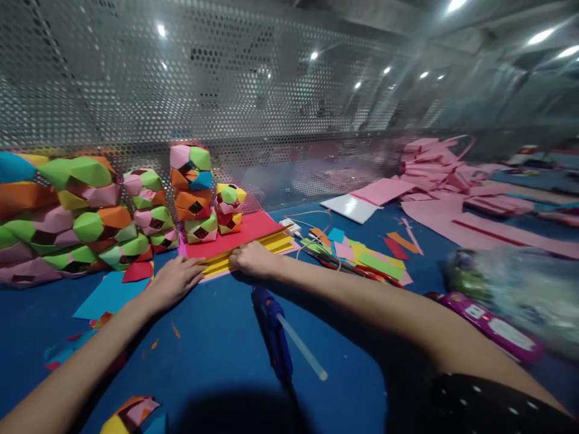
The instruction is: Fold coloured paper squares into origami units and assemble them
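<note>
A layered stack of coloured paper lies in front of me, with a red sheet (pixel 253 225) on top and yellow paper (pixel 275 243) showing along its near side. My left hand (pixel 178 277) is at the stack's left end, its fingers closed on the edge of the yellow paper. Farther right, my right hand (pixel 254 259) has curled fingers gripping the same near edge. Its fingertips are partly hidden. Just below that hand a blue glue gun (pixel 275 334) lies on the table, a clear glue stick (pixel 303 346) angled beside it.
Folded-paper blocks (pixel 85 226) stand piled at the left against a perforated metal panel (pixel 271 78). Blue paper (pixel 111 295) lies near my left wrist. Paper scraps (pixel 375 265), a white cable plug, pink paper (pixel 434 175), a purple device (pixel 491 325) and a plastic bag (pixel 529 295) are rightward.
</note>
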The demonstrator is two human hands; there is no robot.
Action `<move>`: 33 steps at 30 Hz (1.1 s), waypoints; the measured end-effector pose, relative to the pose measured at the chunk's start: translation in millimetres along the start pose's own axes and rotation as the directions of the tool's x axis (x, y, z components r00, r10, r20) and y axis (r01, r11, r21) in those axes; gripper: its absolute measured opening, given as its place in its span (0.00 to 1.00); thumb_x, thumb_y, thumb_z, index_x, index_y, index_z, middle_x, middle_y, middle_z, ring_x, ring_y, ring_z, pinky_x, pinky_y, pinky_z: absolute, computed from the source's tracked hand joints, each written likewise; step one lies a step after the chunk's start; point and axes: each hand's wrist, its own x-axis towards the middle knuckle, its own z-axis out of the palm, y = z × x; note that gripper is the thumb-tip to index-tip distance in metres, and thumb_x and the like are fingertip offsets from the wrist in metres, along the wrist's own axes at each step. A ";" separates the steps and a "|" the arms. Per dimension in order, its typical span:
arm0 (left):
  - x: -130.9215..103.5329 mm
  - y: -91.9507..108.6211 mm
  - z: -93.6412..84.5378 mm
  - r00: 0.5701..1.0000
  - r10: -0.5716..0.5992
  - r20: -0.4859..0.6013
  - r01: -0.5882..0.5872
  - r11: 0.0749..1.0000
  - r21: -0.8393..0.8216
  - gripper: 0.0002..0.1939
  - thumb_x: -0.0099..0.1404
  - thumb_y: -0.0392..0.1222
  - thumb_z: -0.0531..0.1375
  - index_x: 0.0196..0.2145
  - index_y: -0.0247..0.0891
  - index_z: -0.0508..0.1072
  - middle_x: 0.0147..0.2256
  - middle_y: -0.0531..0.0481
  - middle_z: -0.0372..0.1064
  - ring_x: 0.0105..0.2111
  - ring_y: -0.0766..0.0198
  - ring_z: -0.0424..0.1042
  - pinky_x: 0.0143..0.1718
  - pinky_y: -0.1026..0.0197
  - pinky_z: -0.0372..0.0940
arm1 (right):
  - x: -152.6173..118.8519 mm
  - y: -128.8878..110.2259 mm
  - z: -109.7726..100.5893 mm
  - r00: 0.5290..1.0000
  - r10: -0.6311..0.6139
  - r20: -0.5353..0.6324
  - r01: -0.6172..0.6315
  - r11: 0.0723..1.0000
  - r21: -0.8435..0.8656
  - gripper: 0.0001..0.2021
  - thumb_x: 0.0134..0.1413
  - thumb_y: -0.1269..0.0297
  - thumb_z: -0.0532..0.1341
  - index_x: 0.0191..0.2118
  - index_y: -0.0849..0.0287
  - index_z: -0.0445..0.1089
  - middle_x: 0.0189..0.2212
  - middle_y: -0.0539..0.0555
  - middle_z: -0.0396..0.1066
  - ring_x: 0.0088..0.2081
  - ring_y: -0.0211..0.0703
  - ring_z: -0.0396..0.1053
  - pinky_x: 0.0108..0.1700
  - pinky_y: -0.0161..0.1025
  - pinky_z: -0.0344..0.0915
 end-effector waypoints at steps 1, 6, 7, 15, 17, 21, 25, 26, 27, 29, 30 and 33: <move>0.1 -0.5 0.2 1.000 0.001 -0.001 -0.001 1.000 0.001 0.20 0.70 0.49 0.44 0.51 0.46 0.68 0.50 0.51 0.67 0.41 0.59 0.62 0.41 0.59 0.59 | -0.1 0.5 -0.4 1.000 -0.001 0.000 0.001 1.000 -0.007 0.11 0.57 0.72 0.52 0.39 0.64 0.71 0.37 0.61 0.73 0.37 0.44 0.69 0.30 0.36 0.54; 0.1 0.8 0.0 1.000 -0.028 0.003 0.027 0.999 0.021 0.20 0.69 0.50 0.44 0.51 0.47 0.68 0.50 0.51 0.67 0.39 0.59 0.61 0.39 0.59 0.58 | -1.1 3.3 0.9 0.999 -0.039 -0.004 0.039 0.999 -0.032 0.11 0.56 0.74 0.52 0.39 0.65 0.70 0.36 0.61 0.73 0.36 0.43 0.69 0.29 0.36 0.53; -0.1 1.9 -0.4 0.999 -0.036 0.008 0.036 0.999 0.026 0.20 0.69 0.51 0.44 0.51 0.46 0.68 0.50 0.51 0.67 0.39 0.60 0.61 0.38 0.59 0.57 | -1.5 3.7 1.7 0.999 -0.051 -0.006 0.050 0.998 -0.033 0.11 0.57 0.74 0.51 0.39 0.65 0.70 0.36 0.61 0.73 0.36 0.42 0.69 0.29 0.36 0.53; -2.9 7.2 -0.7 0.998 -0.058 0.004 0.058 0.998 -0.008 0.20 0.69 0.52 0.44 0.48 0.46 0.70 0.50 0.51 0.67 0.40 0.58 0.61 0.39 0.58 0.56 | -4.5 5.4 7.6 0.992 -0.122 -0.015 0.122 0.992 -0.034 0.11 0.59 0.73 0.50 0.37 0.68 0.70 0.33 0.62 0.72 0.33 0.42 0.67 0.29 0.36 0.51; -3.1 7.8 0.2 0.998 -0.057 0.001 0.057 0.998 -0.026 0.20 0.69 0.52 0.44 0.48 0.47 0.70 0.49 0.50 0.67 0.40 0.58 0.61 0.38 0.57 0.56 | -3.9 4.0 9.9 0.993 -0.116 -0.024 0.115 0.993 -0.034 0.11 0.59 0.74 0.50 0.37 0.69 0.70 0.33 0.62 0.71 0.33 0.42 0.67 0.30 0.36 0.51; -3.0 9.8 1.1 0.997 -0.070 -0.009 0.069 0.996 -0.064 0.20 0.68 0.52 0.45 0.49 0.46 0.70 0.48 0.49 0.67 0.41 0.57 0.61 0.39 0.57 0.55 | -1.7 1.1 15.0 0.995 -0.092 -0.039 0.091 0.996 -0.019 0.11 0.59 0.74 0.49 0.37 0.69 0.69 0.33 0.63 0.72 0.32 0.42 0.66 0.29 0.36 0.50; -3.1 11.4 -0.1 0.995 -0.095 0.008 0.095 0.992 -0.078 0.20 0.68 0.53 0.46 0.52 0.47 0.67 0.48 0.49 0.67 0.39 0.58 0.61 0.38 0.58 0.54 | -4.9 6.0 15.1 0.995 -0.091 -0.047 0.092 0.996 0.020 0.11 0.58 0.75 0.50 0.37 0.68 0.69 0.33 0.62 0.72 0.31 0.41 0.66 0.28 0.36 0.50; -3.3 11.5 -0.6 0.995 -0.099 0.014 0.099 0.992 -0.082 0.20 0.68 0.53 0.46 0.53 0.48 0.66 0.48 0.49 0.67 0.39 0.58 0.61 0.37 0.58 0.54 | -7.2 8.6 14.3 0.994 -0.093 -0.051 0.095 0.995 0.032 0.11 0.58 0.75 0.50 0.37 0.68 0.69 0.33 0.62 0.73 0.31 0.41 0.66 0.28 0.36 0.50; -3.4 11.5 -1.0 0.995 -0.100 0.020 0.101 0.991 -0.086 0.20 0.68 0.52 0.47 0.53 0.48 0.65 0.48 0.49 0.66 0.39 0.58 0.61 0.37 0.58 0.54 | -9.9 11.6 13.3 0.994 -0.097 -0.054 0.099 0.994 0.046 0.11 0.57 0.76 0.50 0.36 0.68 0.69 0.33 0.62 0.73 0.31 0.41 0.66 0.29 0.36 0.50; -3.7 11.4 -1.7 0.995 -0.096 0.026 0.098 0.991 -0.089 0.20 0.68 0.52 0.46 0.53 0.48 0.65 0.48 0.49 0.66 0.39 0.58 0.60 0.38 0.58 0.54 | -16.8 18.5 11.0 0.993 -0.102 -0.064 0.106 0.992 0.075 0.10 0.56 0.76 0.51 0.35 0.67 0.70 0.32 0.62 0.73 0.31 0.41 0.67 0.30 0.36 0.52; -3.8 11.3 -1.9 0.995 -0.095 0.028 0.097 0.991 -0.088 0.20 0.68 0.51 0.46 0.53 0.48 0.66 0.48 0.49 0.67 0.40 0.57 0.60 0.38 0.58 0.54 | -20.8 22.5 9.7 0.992 -0.101 -0.072 0.107 0.990 0.091 0.10 0.55 0.76 0.51 0.35 0.66 0.70 0.32 0.61 0.73 0.31 0.41 0.67 0.31 0.36 0.53; -4.0 11.0 -1.9 0.995 -0.091 0.028 0.093 0.992 -0.081 0.20 0.68 0.52 0.45 0.52 0.46 0.67 0.47 0.48 0.67 0.39 0.57 0.60 0.38 0.58 0.54 | -35.1 36.1 3.7 0.991 -0.068 -0.115 0.085 0.985 0.148 0.10 0.54 0.76 0.53 0.33 0.64 0.71 0.31 0.59 0.74 0.32 0.40 0.68 0.33 0.35 0.57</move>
